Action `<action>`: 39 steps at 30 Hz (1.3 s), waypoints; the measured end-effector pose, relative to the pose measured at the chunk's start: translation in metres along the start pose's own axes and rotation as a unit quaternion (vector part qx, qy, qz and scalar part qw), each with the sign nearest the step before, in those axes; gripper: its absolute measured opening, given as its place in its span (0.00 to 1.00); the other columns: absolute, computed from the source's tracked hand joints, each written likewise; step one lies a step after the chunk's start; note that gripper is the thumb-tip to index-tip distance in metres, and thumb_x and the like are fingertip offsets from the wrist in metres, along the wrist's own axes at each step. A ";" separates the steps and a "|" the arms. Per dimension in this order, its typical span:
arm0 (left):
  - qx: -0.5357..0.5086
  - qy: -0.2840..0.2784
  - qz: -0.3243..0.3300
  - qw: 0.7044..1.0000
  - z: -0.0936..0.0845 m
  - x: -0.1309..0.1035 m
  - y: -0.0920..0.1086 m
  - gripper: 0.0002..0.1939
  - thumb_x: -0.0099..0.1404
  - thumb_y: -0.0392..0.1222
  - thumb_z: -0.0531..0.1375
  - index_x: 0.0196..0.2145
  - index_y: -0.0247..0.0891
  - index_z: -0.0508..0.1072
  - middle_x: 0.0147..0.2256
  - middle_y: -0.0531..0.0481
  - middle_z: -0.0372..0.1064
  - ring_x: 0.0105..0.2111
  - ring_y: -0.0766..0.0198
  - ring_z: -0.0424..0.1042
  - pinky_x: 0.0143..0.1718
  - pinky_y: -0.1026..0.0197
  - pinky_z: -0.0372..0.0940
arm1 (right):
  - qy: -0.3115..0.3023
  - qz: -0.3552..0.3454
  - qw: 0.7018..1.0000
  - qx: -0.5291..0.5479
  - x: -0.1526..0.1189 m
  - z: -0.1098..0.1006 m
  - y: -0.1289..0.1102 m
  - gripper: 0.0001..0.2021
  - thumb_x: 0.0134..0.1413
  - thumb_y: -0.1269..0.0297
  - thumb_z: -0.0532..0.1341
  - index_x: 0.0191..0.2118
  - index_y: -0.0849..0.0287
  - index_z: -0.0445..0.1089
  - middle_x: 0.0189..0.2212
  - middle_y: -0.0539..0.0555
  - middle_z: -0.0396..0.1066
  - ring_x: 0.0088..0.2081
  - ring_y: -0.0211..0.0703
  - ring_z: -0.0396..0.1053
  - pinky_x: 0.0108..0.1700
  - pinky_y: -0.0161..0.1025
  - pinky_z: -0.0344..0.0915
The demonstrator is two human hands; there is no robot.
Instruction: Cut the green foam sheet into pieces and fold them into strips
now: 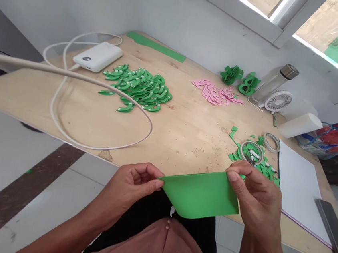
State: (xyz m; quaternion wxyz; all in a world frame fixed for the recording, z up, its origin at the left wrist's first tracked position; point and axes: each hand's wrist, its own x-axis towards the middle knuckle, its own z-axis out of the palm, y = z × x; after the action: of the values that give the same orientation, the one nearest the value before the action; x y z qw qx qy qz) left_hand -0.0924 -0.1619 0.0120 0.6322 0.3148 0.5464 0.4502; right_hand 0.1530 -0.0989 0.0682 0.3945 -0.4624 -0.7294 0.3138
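Between my hands, in front of the table's near edge, is a green sheet that looks like paper or thin foam. It sags into a curve at its lower left and appears doubled along the top. My left hand pinches its upper left corner between thumb and fingers. At its upper right corner, my right hand grips it with thumb and forefinger. Just beyond the right hand lie green scraps, with a tape roll and a white pen among them.
Green curved cutouts and pink cutouts lie in piles on the wooden table. A white power bank trails a looping cable. At the right are a bottle, small fan, white sheet and dark phone-like slab.
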 end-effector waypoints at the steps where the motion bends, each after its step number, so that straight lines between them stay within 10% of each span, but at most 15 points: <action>1: -0.001 -0.003 0.000 1.000 -0.001 0.000 0.000 0.11 0.50 0.48 0.68 0.27 0.39 0.75 0.26 0.52 0.74 0.28 0.66 0.70 0.32 0.64 0.64 | 0.003 -0.001 1.000 0.001 0.000 0.000 0.000 0.02 0.58 0.67 0.62 0.34 0.53 0.70 0.30 0.49 0.68 0.34 0.42 0.65 0.39 0.41 0.61; 28: 0.082 -0.032 0.030 0.996 -0.013 -0.005 -0.012 0.12 0.57 0.53 0.63 0.28 0.42 0.78 0.26 0.52 0.74 0.27 0.65 0.69 0.31 0.64 0.66 | -0.049 0.023 0.999 -0.008 0.010 0.007 -0.003 0.08 0.59 0.60 0.60 0.30 0.55 0.70 0.28 0.50 0.70 0.32 0.41 0.67 0.37 0.38 0.61; 34: 0.214 -0.070 0.099 0.969 -0.008 0.019 0.020 0.14 0.57 0.53 0.62 0.37 0.46 0.79 0.38 0.51 0.77 0.39 0.58 0.73 0.39 0.61 0.67 | -0.150 -0.006 0.988 -0.043 0.052 0.015 -0.019 0.08 0.56 0.63 0.60 0.27 0.57 0.69 0.26 0.50 0.72 0.30 0.39 0.68 0.36 0.36 0.62; 39: 0.191 -0.099 0.126 0.968 0.014 0.045 0.054 0.15 0.55 0.54 0.61 0.31 0.40 0.78 0.29 0.51 0.75 0.30 0.63 0.70 0.31 0.63 0.64 | -0.257 -0.012 0.965 -0.049 0.088 0.027 -0.024 0.07 0.55 0.65 0.60 0.28 0.59 0.70 0.25 0.49 0.71 0.30 0.37 0.67 0.34 0.34 0.62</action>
State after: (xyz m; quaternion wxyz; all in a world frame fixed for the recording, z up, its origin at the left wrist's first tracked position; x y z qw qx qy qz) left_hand -0.0912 -0.0981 0.0443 0.5492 0.5394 0.5127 0.3802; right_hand 0.0962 -0.0294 0.1001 0.1745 -0.3763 -0.8262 0.3812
